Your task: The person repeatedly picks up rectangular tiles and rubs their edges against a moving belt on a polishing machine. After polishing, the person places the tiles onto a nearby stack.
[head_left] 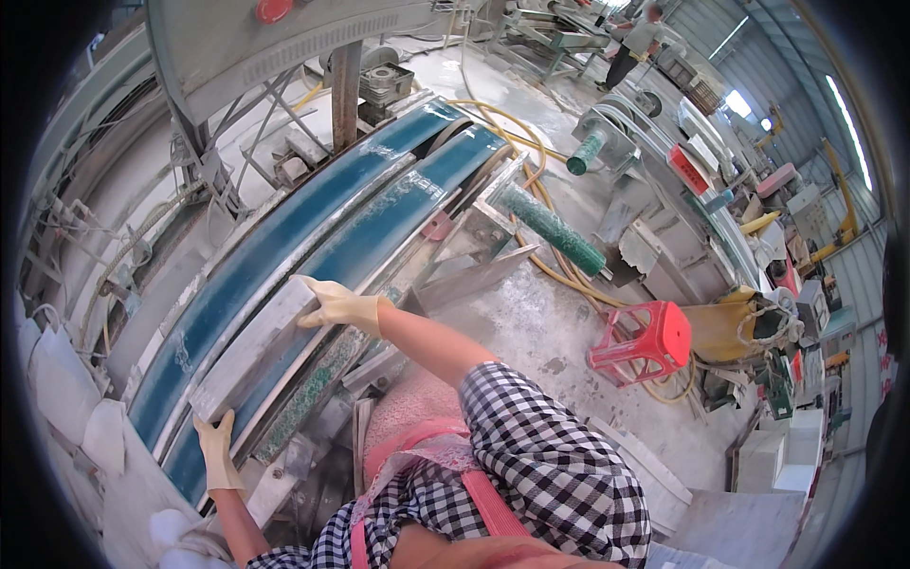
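A long grey-white slab [254, 349], like stone, lies lengthwise on the nearer of two blue conveyor belts [365, 230]. My left hand [218, 449], in a cream rubber glove, grips the slab's near end, thumb and fingers at its edge. At the far end my right hand [339, 305], gloved the same way, has its fingers over the slab's corner. The undersides of the slab and the fingertips beneath it are hidden.
A grey machine housing with a red button [274, 9] stands over the belts. To the right are a green roller [555, 228], a yellow hose [540, 161] and a red plastic stool [645, 341]. Another person [633, 47] stands far off.
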The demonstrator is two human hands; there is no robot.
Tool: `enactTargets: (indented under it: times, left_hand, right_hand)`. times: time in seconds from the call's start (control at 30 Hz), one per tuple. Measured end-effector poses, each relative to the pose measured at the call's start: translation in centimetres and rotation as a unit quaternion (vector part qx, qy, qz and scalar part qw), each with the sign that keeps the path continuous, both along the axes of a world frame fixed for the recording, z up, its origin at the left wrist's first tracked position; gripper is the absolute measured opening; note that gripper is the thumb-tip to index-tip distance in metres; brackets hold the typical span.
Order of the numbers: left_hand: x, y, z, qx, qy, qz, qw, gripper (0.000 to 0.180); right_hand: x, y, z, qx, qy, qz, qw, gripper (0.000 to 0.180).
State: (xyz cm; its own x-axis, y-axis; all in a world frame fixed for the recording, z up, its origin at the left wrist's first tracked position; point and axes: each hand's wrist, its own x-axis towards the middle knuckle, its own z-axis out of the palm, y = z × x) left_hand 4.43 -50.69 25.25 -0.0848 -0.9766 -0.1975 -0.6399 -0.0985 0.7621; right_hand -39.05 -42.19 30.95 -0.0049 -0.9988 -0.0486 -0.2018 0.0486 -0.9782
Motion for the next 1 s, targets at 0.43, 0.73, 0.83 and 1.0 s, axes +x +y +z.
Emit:
enactTargets:
  times: [0.43, 0.73, 0.83, 1.0]
  left_hand:
    - [-1.8, -0.6, -1.0, -0.108, -0.118, -0.003, 0.987, 0.103]
    - [-1.3, -3.0, 1.1, 0.030, 0.048, -0.115, 0.992, 0.090]
    - [-3.5, -3.1, 6.6, 0.112, 0.007, -0.155, 0.981, 0.088]
    - [-10.5, 5.4, 13.7, 0.279, 0.231, -0.179, 0.915, 0.074]
  right_hand:
    - [-0.1, -1.5, 1.1, 0.014, 0.097, -0.040, 0.994, 0.064]
    - [0.1, -0.8, 4.0, 0.006, 0.260, -0.020, 0.965, 0.071]
    - [0.3, 2.9, 5.4, 0.009, 0.170, -0.085, 0.982, 0.074]
    - [-3.5, 16.3, 5.8, 0.187, -0.034, -0.207, 0.960, 0.075]
